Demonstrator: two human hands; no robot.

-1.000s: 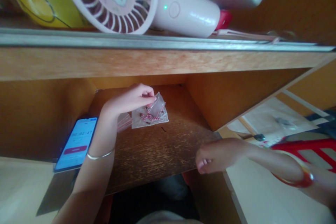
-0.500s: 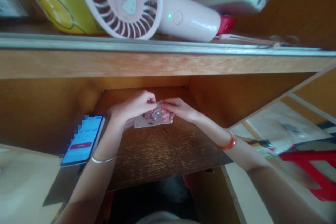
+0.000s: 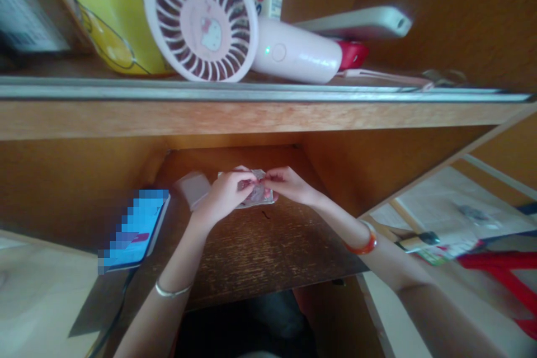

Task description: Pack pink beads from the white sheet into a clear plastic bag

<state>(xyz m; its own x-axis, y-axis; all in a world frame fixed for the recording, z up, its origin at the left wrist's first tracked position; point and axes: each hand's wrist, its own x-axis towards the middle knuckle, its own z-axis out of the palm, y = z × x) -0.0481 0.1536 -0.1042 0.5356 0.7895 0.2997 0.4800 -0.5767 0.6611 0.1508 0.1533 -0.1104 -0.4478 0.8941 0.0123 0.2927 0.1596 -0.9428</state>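
Your left grip (image 3: 224, 197) and right grip (image 3: 289, 184) close narrow from opposite sides on a small plastic bag of pink beads (image 3: 257, 196), forearms angled inward so the fingertips meet low over the wooden desk (image 3: 251, 251). (A phone (image 3: 134, 229) lies left of your left grip, a pale packet (image 3: 193, 189) just beside that grip.)

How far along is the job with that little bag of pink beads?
Done, it seems: a pale packet lies aside by the phone. In hand: the left hand and right hand both pinch the bead packet over the wooden shelf. Left, as far as I can tell: the pink beads sit inside it, though the fingers partly hide it.
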